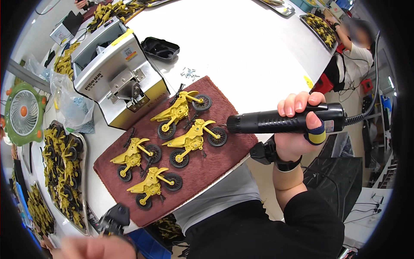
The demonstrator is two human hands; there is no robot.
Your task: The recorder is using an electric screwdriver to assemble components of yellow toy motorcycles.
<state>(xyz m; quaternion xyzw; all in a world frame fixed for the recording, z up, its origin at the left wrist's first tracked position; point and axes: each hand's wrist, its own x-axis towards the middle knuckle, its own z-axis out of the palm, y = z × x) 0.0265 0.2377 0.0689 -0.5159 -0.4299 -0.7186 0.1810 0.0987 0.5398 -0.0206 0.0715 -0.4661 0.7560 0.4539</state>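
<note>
My right hand (297,112) is wrapped round a black electric screwdriver (263,122), held level over the right end of a brown cloth mat (207,168). The tool's tip points left, close to a yellow toy motorcycle (189,140) with black wheels. Several such motorcycles lie on their sides on the mat, among them a far one (177,110), a left one (133,156) and a near one (151,185). At the lower left edge my left hand (92,248) is smeared by motion, off the mat, and its fingers cannot be made out.
A silver screw feeder machine (125,82) stands behind the mat, near a black tray (160,47) and loose screws (189,73). On the left are a metal tray (86,172) of motorcycles, a bag of screws (79,110) and a green fan (23,111). Another person (360,52) sits far right.
</note>
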